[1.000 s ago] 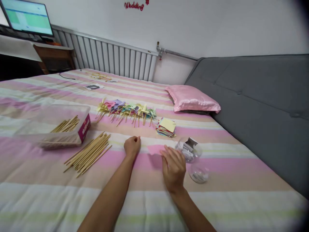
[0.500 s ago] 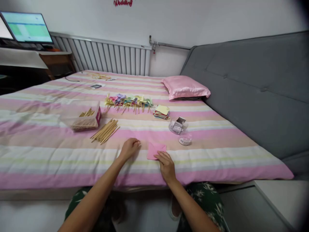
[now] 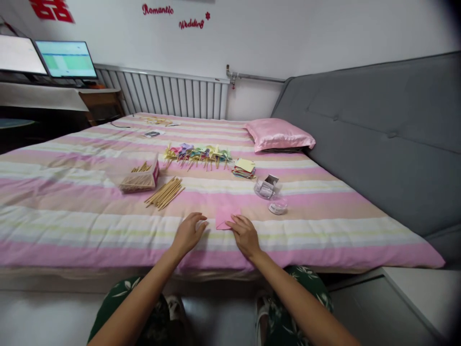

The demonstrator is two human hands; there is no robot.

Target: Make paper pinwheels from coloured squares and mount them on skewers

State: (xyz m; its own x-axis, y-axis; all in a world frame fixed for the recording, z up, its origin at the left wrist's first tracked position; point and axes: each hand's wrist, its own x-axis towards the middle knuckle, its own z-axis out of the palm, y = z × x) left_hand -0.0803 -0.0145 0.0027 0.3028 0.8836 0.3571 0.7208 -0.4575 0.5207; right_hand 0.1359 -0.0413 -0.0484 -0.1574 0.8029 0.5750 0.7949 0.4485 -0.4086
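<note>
Both hands sit slightly farther up the bed than half a second ago, and the view has tipped up, bringing more wall lettering and a second monitor into sight; the pink paper square (image 3: pixel 226 217) lies flat, as before.

Landmark: pink paper square, on the striped bedspread (image 3: pixel 324 230) near its front edge.

- Right hand (image 3: pixel 245 234): fingers spread loosely, fingertips resting on the square's near right corner. No pinch; the sheet is only touched or pressed down.
- Left hand (image 3: pixel 189 233): just left of the square, palm down, fingers loosely curled and apart, holding nothing; whether it touches the sheet's edge cannot be told.
- Loose bundle of wooden sticks (image 3: pixel 164 192): beyond the square, to its left.
- Clear box of sticks (image 3: pixel 140 179): farther left of that bundle.
- Row of paper pinwheels (image 3: pixel 197 154): well beyond the square.
- Stack of coloured paper squares (image 3: pixel 244 168): beyond, slightly right.
- Clear container (image 3: pixel 266 187) and its small lid (image 3: pixel 277 207): right of the square, near it.
- Pink pillow (image 3: pixel 279 135): far right, against the grey headboard (image 3: pixel 378 134).
- Monitors (image 3: pixel 66 58) and radiator (image 3: pixel 169 93): at the far side.

Nothing lies between the hands and the square.
</note>
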